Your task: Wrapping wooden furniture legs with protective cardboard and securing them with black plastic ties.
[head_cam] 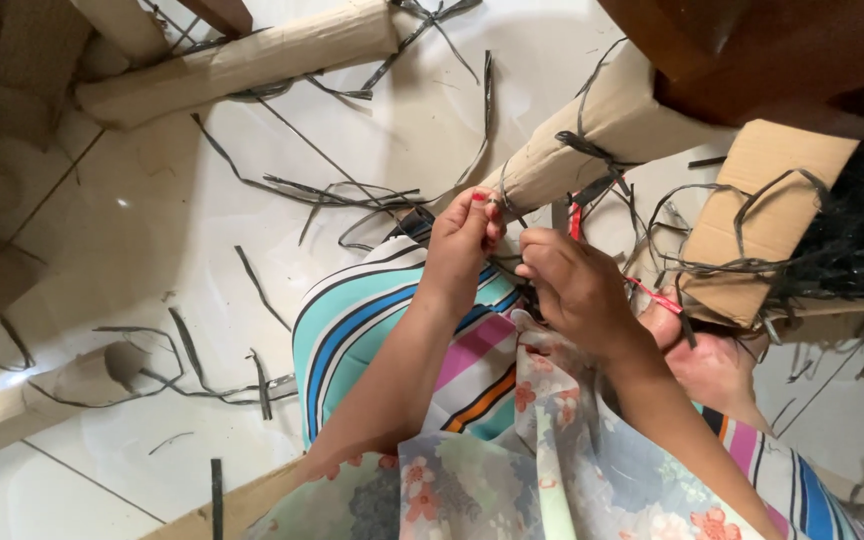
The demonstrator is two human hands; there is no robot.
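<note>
Left hand [462,240] is pinching a black strip [592,152] right at the tip of the cardboard tube [602,135], fingers tight. Right hand [577,285] sits just beside it, curled around more strips; red-handled tool [576,218] pokes up behind. Loose strips litter the floor [152,230].

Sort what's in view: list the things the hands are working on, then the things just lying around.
In hand:
left hand pinching a dark strip at the cardboard-wrapped leg
right hand beside it, near the red-handled tool

Lying about:
loose dark strips on the tiled floor
cardboard tube at the top
cardboard tube lower left
folded cardboard piece
</note>
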